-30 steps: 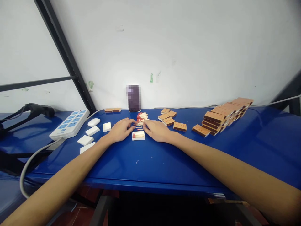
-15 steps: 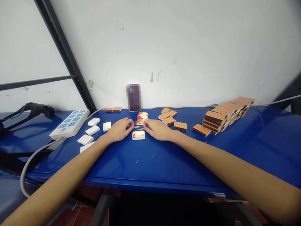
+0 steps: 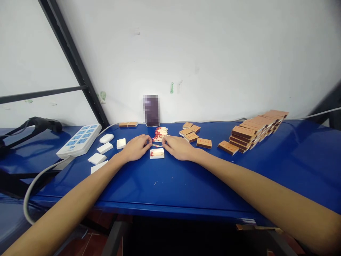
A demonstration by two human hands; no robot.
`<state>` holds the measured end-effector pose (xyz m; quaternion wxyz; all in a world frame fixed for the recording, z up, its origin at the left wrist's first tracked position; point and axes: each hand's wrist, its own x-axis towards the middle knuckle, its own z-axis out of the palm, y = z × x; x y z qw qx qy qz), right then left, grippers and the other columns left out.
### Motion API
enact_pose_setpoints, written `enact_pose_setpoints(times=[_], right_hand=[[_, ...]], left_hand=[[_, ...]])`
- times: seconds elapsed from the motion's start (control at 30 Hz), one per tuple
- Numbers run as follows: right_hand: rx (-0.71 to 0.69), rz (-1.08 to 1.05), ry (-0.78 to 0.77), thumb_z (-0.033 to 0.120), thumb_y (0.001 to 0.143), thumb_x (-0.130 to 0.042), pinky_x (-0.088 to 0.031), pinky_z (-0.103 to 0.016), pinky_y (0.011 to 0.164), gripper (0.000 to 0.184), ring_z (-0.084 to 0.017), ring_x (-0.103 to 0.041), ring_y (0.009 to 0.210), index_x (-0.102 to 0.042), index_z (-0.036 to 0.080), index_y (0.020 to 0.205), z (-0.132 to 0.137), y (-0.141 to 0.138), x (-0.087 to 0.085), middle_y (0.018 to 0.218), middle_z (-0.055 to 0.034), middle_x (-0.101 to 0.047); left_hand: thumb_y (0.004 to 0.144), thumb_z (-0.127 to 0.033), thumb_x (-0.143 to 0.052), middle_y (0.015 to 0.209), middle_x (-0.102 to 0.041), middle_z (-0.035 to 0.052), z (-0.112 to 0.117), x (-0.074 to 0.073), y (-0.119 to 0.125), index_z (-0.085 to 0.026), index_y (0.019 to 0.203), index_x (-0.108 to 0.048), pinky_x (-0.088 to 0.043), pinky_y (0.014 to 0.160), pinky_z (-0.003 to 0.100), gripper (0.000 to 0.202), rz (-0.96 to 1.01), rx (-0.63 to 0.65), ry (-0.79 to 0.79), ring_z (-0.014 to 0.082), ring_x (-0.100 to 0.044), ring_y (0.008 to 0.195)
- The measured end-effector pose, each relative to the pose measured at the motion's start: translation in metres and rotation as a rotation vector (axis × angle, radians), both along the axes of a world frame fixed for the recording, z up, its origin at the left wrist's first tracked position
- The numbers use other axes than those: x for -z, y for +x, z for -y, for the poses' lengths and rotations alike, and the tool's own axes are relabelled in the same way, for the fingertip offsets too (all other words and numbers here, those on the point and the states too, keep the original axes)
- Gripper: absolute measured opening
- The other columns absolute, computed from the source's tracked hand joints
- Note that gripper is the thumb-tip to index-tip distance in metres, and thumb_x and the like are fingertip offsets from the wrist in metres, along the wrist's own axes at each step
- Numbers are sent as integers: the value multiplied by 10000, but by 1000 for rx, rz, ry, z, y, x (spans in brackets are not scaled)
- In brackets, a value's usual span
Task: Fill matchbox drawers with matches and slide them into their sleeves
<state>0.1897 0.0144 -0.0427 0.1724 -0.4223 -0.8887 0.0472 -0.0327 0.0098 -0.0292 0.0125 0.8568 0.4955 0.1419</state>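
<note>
Near the middle of a blue tabletop [image 3: 170, 188], two bare hands face each other across a few loose matches [image 3: 155, 144], with a small white tray [image 3: 157, 157] lying just in front of them, on the person's side. The left hand [image 3: 136, 147] has its thumb and forefinger drawn close together at one end of the loose matches; its grip is narrow, but I cannot tell whether a match is pinched in it. The right hand [image 3: 179, 147] curls in from the other side, its grip likewise narrow at the fingertips, and whether it holds anything cannot be made out. Inside the tray lie several red-tipped matches [image 3: 158, 154], their heads toward the left. Just beyond the hands is a heap of matches [image 3: 161, 134], and behind it a phone-like object [image 3: 152, 112], blurred over, leans upright against the white wall [image 3: 218, 60]. Right of the heap sits a loose group of brown matchboxes [image 3: 191, 137], and farther right a stepped stack of matchboxes [image 3: 243, 131]. Left of the left hand are several white blocks [image 3: 104, 148], one partly behind the forearm, then a white oval case [image 3: 106, 138] and a power strip [image 3: 80, 140] with blue sockets.
</note>
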Motion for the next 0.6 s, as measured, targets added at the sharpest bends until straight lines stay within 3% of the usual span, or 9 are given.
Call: enact_pose_setpoints(times=[0.6], right_hand=[[-5, 47, 23, 257, 991, -344, -322, -289, 642, 163, -193, -597, 864, -492, 210, 944, 0, 0, 2, 1013, -59, -652]], left_hand=[[966, -338, -346, 959, -620, 70, -4, 6, -4, -191, 951, -512, -435, 774, 358, 223, 1, -17, 19, 212, -579, 872]])
